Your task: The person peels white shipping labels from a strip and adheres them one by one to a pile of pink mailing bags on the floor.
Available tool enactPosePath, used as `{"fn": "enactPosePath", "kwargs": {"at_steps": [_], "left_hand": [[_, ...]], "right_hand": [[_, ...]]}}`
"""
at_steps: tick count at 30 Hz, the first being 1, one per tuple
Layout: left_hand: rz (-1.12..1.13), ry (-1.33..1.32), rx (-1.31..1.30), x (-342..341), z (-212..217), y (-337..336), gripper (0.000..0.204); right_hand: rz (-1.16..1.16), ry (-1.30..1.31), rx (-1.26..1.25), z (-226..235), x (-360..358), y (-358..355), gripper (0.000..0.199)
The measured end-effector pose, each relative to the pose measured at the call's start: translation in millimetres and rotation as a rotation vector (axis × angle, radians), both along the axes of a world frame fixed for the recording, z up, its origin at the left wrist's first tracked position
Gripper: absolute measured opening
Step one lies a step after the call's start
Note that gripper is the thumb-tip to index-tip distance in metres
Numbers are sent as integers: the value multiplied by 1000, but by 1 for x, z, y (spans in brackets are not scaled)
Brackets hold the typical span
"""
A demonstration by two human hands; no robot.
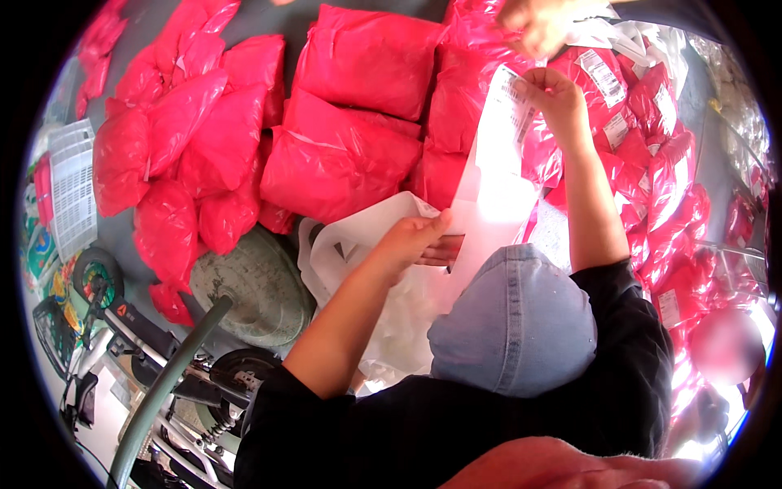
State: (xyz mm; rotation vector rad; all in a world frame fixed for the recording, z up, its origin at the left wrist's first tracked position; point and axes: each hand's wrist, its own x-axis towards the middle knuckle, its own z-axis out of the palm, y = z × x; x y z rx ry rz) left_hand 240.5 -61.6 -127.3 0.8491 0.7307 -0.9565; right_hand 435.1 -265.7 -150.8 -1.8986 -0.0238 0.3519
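Note:
A long white strip of paper labels [493, 191] stretches between my two hands; dark print shows near its upper end. Thumb and fingers of my right hand [558, 94] pinch that printed top. Lower down, my left hand [411, 244] closes on the strip's left edge, its fingertips partly behind the paper. Beneath my left hand lies a white plastic bag [399, 326]. Just beyond my right hand, another person's hand [533, 24] reaches in over the pink plastic parcels [371, 61]. Between my forearms is a rounded piece of blue denim [513, 322].
More pink parcels [175, 130] are heaped at the left. Labelled pink parcels [652, 179] pile up at the right. A grey-green round base [257, 285] with a pole [167, 391] stands left of me. Nearby are a wheeled frame [171, 367] and a white plastic basket [73, 187].

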Motion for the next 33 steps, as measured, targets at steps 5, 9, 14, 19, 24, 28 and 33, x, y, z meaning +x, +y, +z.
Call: {"fn": "enactPosePath", "kwargs": {"at_steps": [5, 9, 14, 19, 24, 28, 33], "left_hand": [[-39, 56, 163, -3, -8, -21, 56], [-184, -20, 525, -29, 11, 4, 48], [-320, -466, 1084, -82, 41, 66, 20], [-181, -689, 1470, -56, 76, 103, 29], [180, -970, 823, -6, 83, 102, 70], [34, -982, 683, 4, 77, 81, 76], [143, -813, 600, 14, 61, 78, 73]], "right_hand": [[53, -370, -411, -54, 38, -21, 21], [164, -530, -654, -82, 41, -25, 35], [-34, -850, -1144, -43, 10, 7, 75], [401, -526, -1201, -49, -23, 40, 78], [317, -629, -98, 25, -33, 69, 49], [692, -14, 356, 62, -65, 120, 35], [473, 49, 517, 59, -72, 133, 14]]}}
